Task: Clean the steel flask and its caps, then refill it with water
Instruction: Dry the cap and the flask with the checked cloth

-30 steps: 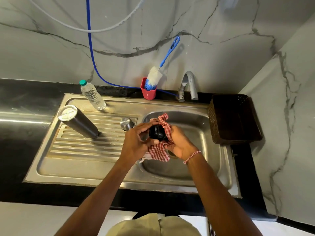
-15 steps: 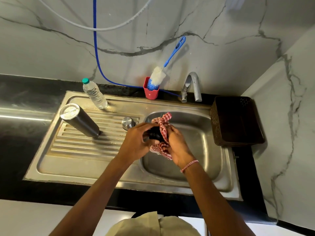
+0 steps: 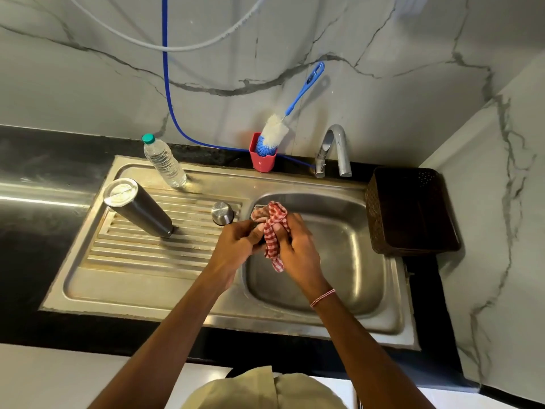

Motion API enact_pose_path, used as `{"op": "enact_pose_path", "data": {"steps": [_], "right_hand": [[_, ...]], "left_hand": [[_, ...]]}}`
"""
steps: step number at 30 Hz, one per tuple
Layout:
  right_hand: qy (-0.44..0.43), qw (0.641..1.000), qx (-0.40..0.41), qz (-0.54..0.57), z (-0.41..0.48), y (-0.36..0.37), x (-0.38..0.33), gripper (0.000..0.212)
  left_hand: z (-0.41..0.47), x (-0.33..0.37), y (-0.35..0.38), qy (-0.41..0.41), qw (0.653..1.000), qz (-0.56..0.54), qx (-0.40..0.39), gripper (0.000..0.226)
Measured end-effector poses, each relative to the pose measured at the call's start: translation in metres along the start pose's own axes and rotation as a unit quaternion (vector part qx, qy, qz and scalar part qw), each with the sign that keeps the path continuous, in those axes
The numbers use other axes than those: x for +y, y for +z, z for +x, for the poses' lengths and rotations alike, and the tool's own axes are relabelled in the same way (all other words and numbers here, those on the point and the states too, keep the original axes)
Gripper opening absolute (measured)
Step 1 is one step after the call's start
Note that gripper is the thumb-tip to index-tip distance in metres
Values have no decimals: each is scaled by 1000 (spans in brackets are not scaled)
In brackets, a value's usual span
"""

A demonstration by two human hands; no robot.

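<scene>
Head view, left hand [image 3: 236, 246], right hand [image 3: 298, 250] — gripping cloth [image 3: 272, 228] (over sink [image 3: 348, 261])

We're in a kitchen here, plainly a home one: steel sink [image 3: 348, 261] with ribbed drainboard [image 3: 132, 255] set into a black surface [image 3: 35, 246], curved tap [image 3: 334, 149] behind, veined marble wall [image 3: 88, 84], a brush [image 3: 274, 132] standing in a red cup [image 3: 262, 162], dark basket [image 3: 413, 214] alongside.

A bottle brush [image 3: 274, 134] leans in a red cup [image 3: 262, 162] behind the sink [image 3: 88, 290] — tap [image 3: 333, 149] just to its right, a dark woven basket [image 3: 374, 216] beyond, on the black counter [image 3: 35, 246].
</scene>
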State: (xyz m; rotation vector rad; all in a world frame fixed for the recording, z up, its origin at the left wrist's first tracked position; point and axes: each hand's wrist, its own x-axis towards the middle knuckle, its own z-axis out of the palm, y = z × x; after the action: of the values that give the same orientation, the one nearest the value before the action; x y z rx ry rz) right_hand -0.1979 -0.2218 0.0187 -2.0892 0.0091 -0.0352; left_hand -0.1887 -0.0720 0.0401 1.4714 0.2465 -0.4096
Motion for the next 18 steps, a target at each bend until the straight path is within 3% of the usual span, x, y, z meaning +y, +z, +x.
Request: {"op": "enact_pose_path", "data": {"steps": [3, 7, 14, 18], "right_hand": [[96, 993, -44, 58, 12, -1, -10, 28], [247, 941, -73, 222, 24, -1, -17, 24], [391, 804, -67, 444, 28, -3, -21, 29], [396, 795, -39, 457, 25, 12, -19, 26]], "left_hand": [[2, -12, -6, 91, 985, 148, 15, 32], [2, -18, -9, 160, 955, 244, 52, 50], [-4, -29, -17, 223, 961, 150, 63, 59], [-4, -32, -21, 179, 975, 77, 104, 66]]}}
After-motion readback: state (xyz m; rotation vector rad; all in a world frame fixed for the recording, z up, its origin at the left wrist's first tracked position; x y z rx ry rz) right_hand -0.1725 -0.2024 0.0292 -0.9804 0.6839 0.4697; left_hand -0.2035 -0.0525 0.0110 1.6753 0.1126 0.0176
